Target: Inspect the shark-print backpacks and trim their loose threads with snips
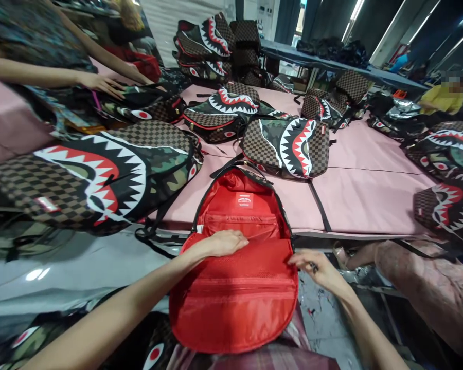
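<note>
A backpack (235, 308) lies unzipped in front of me, its front panel folded down toward my lap. Its lining is bright red, with inside pockets and a sewn label (244, 200). My left hand (226, 243) rests flat on the lining near the fold, fingers stretched out. At the right edge of the panel is my right hand (318, 267), its fingers curled and the fingertips close to the seam. Something small and dark shows in that hand, too small to name.
Checkered and camouflage backpacks with shark mouths (116, 174) lie on the pink table (366, 190); more are stacked behind (206, 43). A co-worker's hands (102, 85) touch a backpack at upper left. Another person's patterned clothing (428, 288) is at right.
</note>
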Demonstrator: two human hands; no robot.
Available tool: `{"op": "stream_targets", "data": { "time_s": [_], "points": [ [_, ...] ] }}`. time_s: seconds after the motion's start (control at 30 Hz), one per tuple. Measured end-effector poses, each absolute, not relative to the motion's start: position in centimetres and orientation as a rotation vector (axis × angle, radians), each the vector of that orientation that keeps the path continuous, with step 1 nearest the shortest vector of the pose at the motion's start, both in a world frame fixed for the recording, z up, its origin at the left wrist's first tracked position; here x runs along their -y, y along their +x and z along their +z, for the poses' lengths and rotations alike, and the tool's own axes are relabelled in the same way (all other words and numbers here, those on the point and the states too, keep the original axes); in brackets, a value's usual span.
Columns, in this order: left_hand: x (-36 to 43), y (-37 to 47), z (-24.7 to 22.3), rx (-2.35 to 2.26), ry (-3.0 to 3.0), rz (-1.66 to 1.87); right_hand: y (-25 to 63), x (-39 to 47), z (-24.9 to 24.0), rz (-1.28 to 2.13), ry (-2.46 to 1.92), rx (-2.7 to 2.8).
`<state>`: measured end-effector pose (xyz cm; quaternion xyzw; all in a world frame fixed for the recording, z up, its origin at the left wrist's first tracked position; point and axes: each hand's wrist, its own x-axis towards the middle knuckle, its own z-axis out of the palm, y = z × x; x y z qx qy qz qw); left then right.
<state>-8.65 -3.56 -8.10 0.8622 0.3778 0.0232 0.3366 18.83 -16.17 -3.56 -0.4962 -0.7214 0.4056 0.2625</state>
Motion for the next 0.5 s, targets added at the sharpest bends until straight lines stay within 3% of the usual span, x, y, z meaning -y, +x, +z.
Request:
{"op": "stream_targets", "data": {
  "time_s": [0.13,0.27,0.5],
  "points": [
    [5.0,-9.4,-6.5,-0.957,2.251,-0.069,17.5,9.9,-3.8,0.707,-1.47,1.942],
    [5.7,-9.8,-6.3,-1.019,2.179,0.02,15.0,4.5,-5.3,0.205,-1.874,1.83],
    [7.4,-10.9,-8.3,-1.144,2.245,0.068,16.9,2.4,-6.7,0.094,-2.266,1.668]
  ]
}}
